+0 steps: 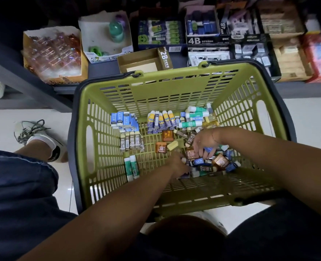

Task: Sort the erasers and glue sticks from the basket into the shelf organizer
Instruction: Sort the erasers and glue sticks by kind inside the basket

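Observation:
A green plastic basket (174, 87) stands on the floor below me, with erasers and glue sticks inside. Blue erasers (123, 120) lie stacked at its back left, grey 2B erasers (132, 141) just in front of them. Yellow-capped glue sticks (161, 119) sit mid-back and green-and-white glue sticks (195, 115) back right. Two more green glue sticks (131, 167) lie front left. A mixed loose pile (212, 162) fills the front right. My right hand (205, 142) pinches a blue eraser (209, 149) over that pile. My left hand (177, 163) reaches into the pile; its fingertips are hidden.
The shelf behind the basket holds open display boxes: an almost empty 2B box (144, 61), a white box with a green bottle (106, 36), a box of green-faced glue sticks (161, 32), 4B eraser boxes (203, 27). My shoe (40, 138) rests on the white floor at the left.

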Action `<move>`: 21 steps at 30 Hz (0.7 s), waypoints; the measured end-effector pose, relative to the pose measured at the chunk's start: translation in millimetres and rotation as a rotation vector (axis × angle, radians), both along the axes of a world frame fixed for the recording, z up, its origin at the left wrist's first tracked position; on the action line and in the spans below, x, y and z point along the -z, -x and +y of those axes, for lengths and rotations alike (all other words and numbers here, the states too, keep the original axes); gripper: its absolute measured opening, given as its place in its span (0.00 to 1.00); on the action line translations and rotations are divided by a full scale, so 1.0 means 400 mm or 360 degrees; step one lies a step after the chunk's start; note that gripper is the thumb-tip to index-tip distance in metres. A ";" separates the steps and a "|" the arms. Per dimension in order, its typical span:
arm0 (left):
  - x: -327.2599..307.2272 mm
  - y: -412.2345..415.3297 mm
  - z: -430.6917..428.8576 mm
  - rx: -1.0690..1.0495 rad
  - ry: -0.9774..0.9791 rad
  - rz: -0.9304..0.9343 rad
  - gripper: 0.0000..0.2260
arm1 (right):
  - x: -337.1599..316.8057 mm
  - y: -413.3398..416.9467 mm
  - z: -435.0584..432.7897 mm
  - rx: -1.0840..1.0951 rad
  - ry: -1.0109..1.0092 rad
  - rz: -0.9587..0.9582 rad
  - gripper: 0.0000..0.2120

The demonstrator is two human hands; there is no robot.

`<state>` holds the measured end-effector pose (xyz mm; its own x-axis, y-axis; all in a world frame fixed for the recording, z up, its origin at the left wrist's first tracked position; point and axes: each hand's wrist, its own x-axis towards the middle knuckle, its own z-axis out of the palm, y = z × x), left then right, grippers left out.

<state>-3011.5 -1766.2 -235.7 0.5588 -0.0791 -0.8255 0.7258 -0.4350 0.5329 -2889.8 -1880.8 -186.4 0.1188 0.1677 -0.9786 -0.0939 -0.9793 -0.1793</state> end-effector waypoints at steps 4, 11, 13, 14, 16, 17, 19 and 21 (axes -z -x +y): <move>-0.004 -0.007 -0.009 -0.0045 0.0127 0.0153 0.20 | 0.012 -0.008 -0.012 -0.0162 0.0044 0.0038 0.07; -0.027 0.008 -0.020 0.0126 0.0257 0.0209 0.17 | -0.022 0.028 -0.006 -0.0799 -0.0051 0.0053 0.17; -0.033 0.005 -0.006 0.0254 0.0261 0.0249 0.17 | -0.024 0.040 -0.002 -0.0887 -0.0069 0.0050 0.17; -0.033 0.003 0.007 0.0340 0.0250 0.0251 0.16 | -0.026 0.045 -0.001 -0.0912 -0.0088 0.0037 0.17; -0.031 0.002 0.033 0.0473 0.0252 0.0280 0.10 | -0.028 0.056 0.001 -0.0945 -0.0102 0.0013 0.17; -0.020 0.002 0.045 0.0494 0.0267 0.0295 0.09 | -0.032 0.062 0.002 -0.0962 -0.0104 -0.0010 0.16; -0.014 0.002 0.060 0.0519 0.0251 0.0268 0.09 | -0.040 0.077 0.003 -0.1059 -0.0103 -0.0055 0.17; -0.011 0.003 0.069 0.0541 0.0185 0.0236 0.07 | -0.046 0.097 0.005 -0.1180 -0.0099 -0.0089 0.22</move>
